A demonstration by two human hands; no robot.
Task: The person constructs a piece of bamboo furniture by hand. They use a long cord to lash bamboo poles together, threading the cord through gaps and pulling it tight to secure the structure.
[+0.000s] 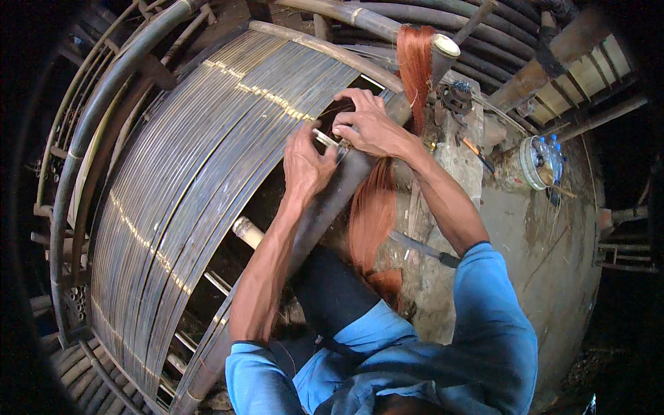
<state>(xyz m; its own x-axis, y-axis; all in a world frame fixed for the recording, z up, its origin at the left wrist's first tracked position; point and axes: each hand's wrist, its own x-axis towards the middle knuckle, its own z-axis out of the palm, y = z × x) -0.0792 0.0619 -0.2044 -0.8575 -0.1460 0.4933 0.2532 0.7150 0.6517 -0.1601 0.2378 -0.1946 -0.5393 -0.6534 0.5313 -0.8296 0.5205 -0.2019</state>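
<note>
Bamboo slats, thin and grey, are laid edge to edge as a curved slat panel [207, 173] on a dark round frame pole [332, 200]. At its far right edge the left hand [304, 166] pinches a pale thin strip [325, 137]; the right hand [370, 124] presses fingertips beside it, its grip not discernible. Rust-orange fibre strands [373, 207] hang just right. Judged best: strip kept taut, slats held flush.

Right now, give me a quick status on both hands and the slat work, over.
Left hand and right hand both pinch a thin pale strip at the edge of the bamboo slat panel. Orange fibre bundle hangs beside them. Nothing blocks the hands.
</note>
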